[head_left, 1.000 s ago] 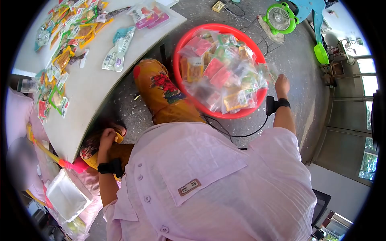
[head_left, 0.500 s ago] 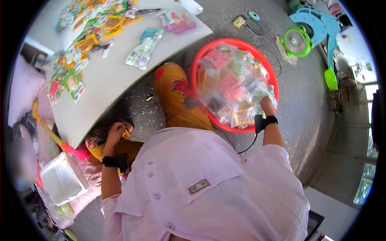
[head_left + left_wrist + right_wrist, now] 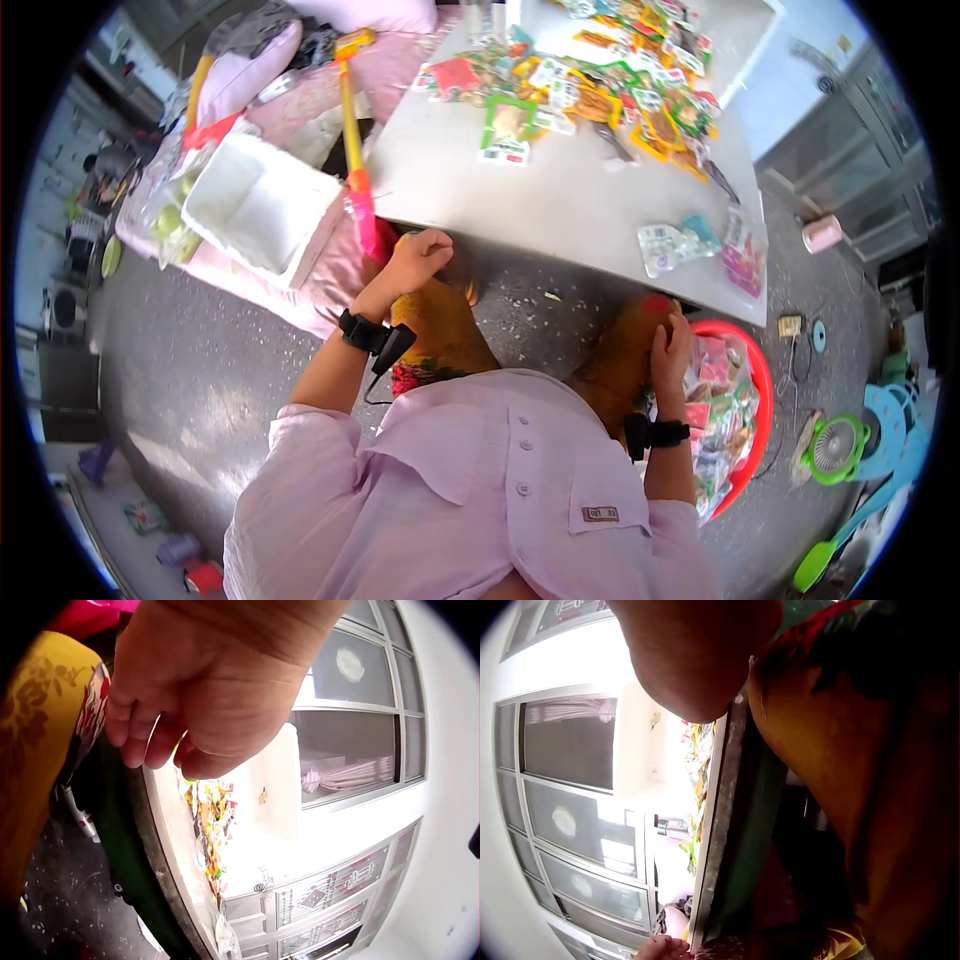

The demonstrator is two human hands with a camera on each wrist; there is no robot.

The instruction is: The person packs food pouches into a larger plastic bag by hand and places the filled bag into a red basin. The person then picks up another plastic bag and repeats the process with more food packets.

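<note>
My left hand [image 3: 415, 262] is over the left knee by the table's front edge, its fingers loosely bent and holding nothing. Its palm side and bent fingers fill the top of the left wrist view. Against the right knee of the patterned yellow trousers [image 3: 620, 340] rests my right hand [image 3: 672, 355], also without anything in it. Just beside that hand, a red basin [image 3: 762, 410] full of clear bags of packaged snacks [image 3: 715, 365] sits on the floor, partly hidden by the right arm.
On the white table [image 3: 450, 185] lie many colourful snack packets [image 3: 580, 95], with a pale green packet [image 3: 670, 247] and a pink one [image 3: 741, 262] near its right corner. A white foam box [image 3: 265, 205] stands at left. Beyond the basin is a green fan [image 3: 836, 447].
The head view has swung left. My right hand has come away from the bags in the basin onto the right knee. My left hand has lifted from the left thigh.
</note>
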